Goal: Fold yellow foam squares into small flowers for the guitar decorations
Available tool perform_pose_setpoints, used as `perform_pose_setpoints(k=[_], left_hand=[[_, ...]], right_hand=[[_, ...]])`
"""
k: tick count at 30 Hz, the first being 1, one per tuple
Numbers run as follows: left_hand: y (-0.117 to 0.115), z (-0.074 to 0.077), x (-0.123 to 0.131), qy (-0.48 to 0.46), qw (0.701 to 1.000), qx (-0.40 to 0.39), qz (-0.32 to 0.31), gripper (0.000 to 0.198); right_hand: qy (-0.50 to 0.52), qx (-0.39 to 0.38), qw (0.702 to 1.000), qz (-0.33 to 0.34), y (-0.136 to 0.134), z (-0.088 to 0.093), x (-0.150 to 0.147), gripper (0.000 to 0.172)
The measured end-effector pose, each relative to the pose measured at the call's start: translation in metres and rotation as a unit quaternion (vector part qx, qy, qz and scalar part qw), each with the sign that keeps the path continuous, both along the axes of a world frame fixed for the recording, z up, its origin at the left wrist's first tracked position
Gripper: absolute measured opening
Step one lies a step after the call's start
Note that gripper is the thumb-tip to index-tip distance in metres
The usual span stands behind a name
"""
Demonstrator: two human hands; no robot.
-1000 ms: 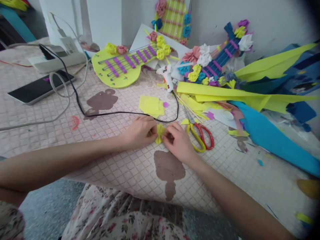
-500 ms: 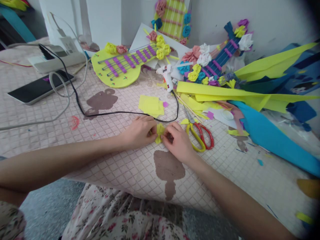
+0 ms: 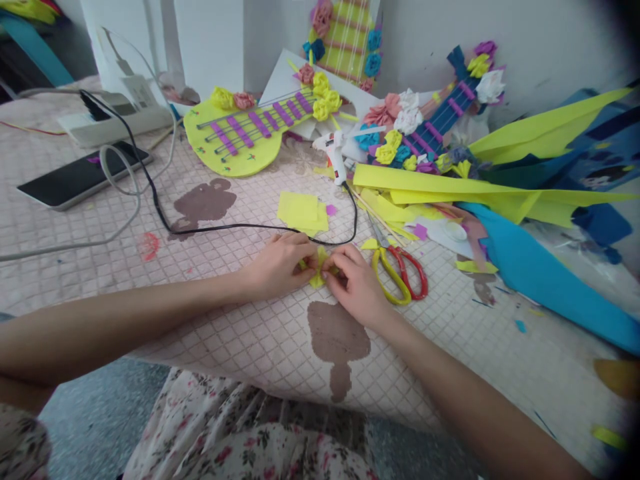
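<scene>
Between my two hands is a small crumpled piece of yellow crepe paper [image 3: 317, 279], partly hidden by fingers. My left hand [image 3: 286, 263] pinches its left side between thumb and forefinger. From the other side, my right hand [image 3: 354, 279] pinches it with thumb and fingertips. Scissors [image 3: 399, 272] with one yellow and one red handle lie just right of my right hand, blades pointing away from me. A little beyond my hands rests a stack of yellow paper squares [image 3: 300, 210], with a purple scrap at its edge.
A white glue gun [image 3: 336, 157] stands behind, its black cord [image 3: 225, 227] crossing the table. Yellow [image 3: 235, 140] and blue [image 3: 440, 120] paper guitars with paper flowers lie at the back. Crepe strips [image 3: 545, 267] cover the right. A phone [image 3: 83, 177] and power strip [image 3: 115, 123] are left.
My fingers have shifted slightly on the yellow paper, and my left fingers now cover more of it. Everything else stays where it was.
</scene>
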State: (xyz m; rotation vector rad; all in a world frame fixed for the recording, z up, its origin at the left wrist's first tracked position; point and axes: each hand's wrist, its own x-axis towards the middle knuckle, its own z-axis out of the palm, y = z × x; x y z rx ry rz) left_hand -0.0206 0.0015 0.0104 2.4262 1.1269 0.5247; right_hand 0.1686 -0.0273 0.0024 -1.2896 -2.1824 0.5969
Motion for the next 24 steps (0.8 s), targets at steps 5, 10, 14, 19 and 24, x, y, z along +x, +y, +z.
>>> perform_pose_setpoints(k=[5, 10, 14, 19, 24], left_hand=[[0.0017, 0.0001, -0.0022, 0.004, 1.000, -0.003, -0.009, 0.006], [0.0011, 0.0015, -0.0041, 0.012, 1.000, -0.003, -0.026, 0.006], [0.0002, 0.0025, -0.0059, 0.020, 0.999, 0.000, -0.031, 0.012], [0.0026, 0.0033, -0.0083, 0.028, 0.998, -0.018, -0.048, 0.025], [0.0050, 0.0020, -0.0098, 0.031, 0.998, -0.026, -0.052, 0.040]], right_hand=[[0.001, 0.006, 1.000, 0.008, -0.0007, -0.0005, 0.0005, 0.011], [-0.016, 0.012, 1.000, 0.001, -0.0014, -0.0007, -0.0004, 0.010], [-0.027, 0.011, 1.000, 0.002, -0.0023, 0.0002, -0.0007, 0.009], [-0.037, 0.006, 0.999, 0.007, -0.0038, 0.0031, -0.0007, 0.013], [-0.042, -0.001, 0.999, 0.014, -0.0040, 0.0052, -0.0001, 0.021]])
